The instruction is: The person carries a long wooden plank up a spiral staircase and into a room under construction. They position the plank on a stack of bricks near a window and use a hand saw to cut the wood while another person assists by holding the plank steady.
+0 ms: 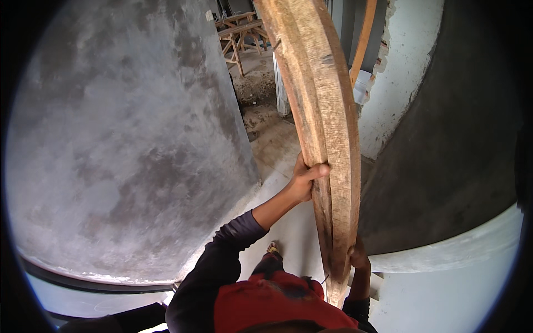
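Note:
A long, thick, rough-sawn wooden beam point(340, 122) runs from the top of the view down to my body, with a groove or step along its length. My left hand point(306, 178) grips its left side around the middle, the thumb lying over the front face. Lower down, my right hand point(358, 256) is closed round the right edge near the beam's lower end. The fingers of both hands are partly hidden behind the wood. A nail-like piece sticks out near the bottom end.
A grey plastered wall point(133, 139) stands close on the left and a dark wall point(444, 166) on the right. Ahead, past a doorway with a broken white edge point(400, 83), wooden trestles point(241, 39) stand on a dirty floor point(272, 139). An orange-brown wooden strip point(363, 41) leans there.

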Demonstrator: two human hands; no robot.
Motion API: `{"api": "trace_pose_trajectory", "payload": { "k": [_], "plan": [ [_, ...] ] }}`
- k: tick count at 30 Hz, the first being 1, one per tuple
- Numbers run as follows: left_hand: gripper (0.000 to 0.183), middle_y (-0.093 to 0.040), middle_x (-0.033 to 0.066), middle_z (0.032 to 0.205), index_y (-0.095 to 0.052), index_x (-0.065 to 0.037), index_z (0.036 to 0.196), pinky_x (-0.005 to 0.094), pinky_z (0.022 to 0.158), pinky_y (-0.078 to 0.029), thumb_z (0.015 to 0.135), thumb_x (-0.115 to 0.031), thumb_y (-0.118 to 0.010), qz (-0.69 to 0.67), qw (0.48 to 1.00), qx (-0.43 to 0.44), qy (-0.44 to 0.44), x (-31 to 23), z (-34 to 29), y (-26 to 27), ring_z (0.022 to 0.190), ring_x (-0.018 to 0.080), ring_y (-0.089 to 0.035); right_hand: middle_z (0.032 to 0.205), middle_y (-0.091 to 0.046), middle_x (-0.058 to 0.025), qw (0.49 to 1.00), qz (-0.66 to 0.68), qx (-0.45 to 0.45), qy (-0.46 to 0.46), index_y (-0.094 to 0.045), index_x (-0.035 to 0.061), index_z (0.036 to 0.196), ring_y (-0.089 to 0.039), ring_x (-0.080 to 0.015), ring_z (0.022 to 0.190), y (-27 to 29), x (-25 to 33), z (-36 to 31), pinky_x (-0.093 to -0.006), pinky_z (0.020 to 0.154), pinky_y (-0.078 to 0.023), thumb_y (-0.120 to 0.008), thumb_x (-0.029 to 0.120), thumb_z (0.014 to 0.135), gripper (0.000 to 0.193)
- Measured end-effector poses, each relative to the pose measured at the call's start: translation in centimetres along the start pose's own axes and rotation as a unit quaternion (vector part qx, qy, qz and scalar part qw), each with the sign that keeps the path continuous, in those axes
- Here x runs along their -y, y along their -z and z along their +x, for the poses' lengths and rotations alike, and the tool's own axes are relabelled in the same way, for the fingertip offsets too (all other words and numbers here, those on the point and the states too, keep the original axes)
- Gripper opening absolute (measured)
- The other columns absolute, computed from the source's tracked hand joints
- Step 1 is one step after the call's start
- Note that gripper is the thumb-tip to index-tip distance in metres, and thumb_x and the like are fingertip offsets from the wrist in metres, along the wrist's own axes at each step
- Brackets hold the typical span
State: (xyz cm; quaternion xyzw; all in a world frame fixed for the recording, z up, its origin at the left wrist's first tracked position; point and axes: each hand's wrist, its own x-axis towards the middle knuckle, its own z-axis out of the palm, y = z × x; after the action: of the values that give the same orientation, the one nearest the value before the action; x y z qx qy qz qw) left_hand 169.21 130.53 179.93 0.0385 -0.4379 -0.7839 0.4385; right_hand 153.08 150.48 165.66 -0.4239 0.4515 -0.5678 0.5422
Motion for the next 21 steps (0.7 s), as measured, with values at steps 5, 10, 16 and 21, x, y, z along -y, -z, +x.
{"api": "trace_pose_trajectory", "payload": {
  "k": [5,10,16,21],
  "plan": [
    [0.069,-0.058,0.0168,0.116,-0.038,0.004,0.134,0.0388,0.087,-0.054,0.077,-0.016,-0.072,-0.026,1.000,0.013,0.000,-3.8,-0.8,3.4,0.104,0.0241,-0.061,0.110,-0.066,-0.0122,0.999,-0.030,-0.042,0.018,-0.056,-0.0111,0.118,-0.060,-0.0205,0.100,-4.2,-1.7,1.8,-0.0354,0.084,-0.048,-0.072,0.077,0.061,0.106],
    [0.070,-0.057,0.0168,0.115,-0.037,0.006,0.134,0.0382,0.087,-0.053,0.076,-0.014,-0.072,-0.038,0.999,0.023,0.013,-5.7,-2.1,4.2,0.104,0.0250,-0.060,0.107,-0.065,-0.0139,0.984,-0.147,-0.086,0.049,-0.057,-0.0112,0.116,-0.059,-0.0228,0.102,-5.8,-1.7,1.1,-0.0368,0.086,-0.047,-0.070,0.070,0.067,0.096],
    [0.038,-0.059,0.0132,0.108,-0.052,0.001,0.119,0.0387,0.081,-0.053,0.087,-0.018,-0.053,-0.088,0.995,-0.033,0.010,-5.5,-4.2,6.5,0.099,0.0247,-0.060,0.125,-0.052,-0.0183,0.972,-0.194,-0.064,-0.117,-0.046,-0.0042,0.132,-0.049,-0.0281,0.118,-8.6,2.9,-0.8,-0.0410,0.100,-0.039,-0.066,0.067,0.073,0.095],
    [0.064,-0.049,0.0150,0.132,-0.046,-0.003,0.134,0.0481,0.102,-0.043,0.095,-0.054,-0.038,0.165,0.973,-0.078,-0.142,-5.5,-4.0,9.3,0.121,0.0299,-0.051,0.083,-0.068,-0.0169,0.990,-0.120,-0.043,-0.062,-0.066,-0.0104,0.100,-0.065,-0.0285,0.077,-11.5,2.7,-1.1,-0.0417,0.067,-0.052,-0.068,0.061,0.074,0.076]
  ]
}}
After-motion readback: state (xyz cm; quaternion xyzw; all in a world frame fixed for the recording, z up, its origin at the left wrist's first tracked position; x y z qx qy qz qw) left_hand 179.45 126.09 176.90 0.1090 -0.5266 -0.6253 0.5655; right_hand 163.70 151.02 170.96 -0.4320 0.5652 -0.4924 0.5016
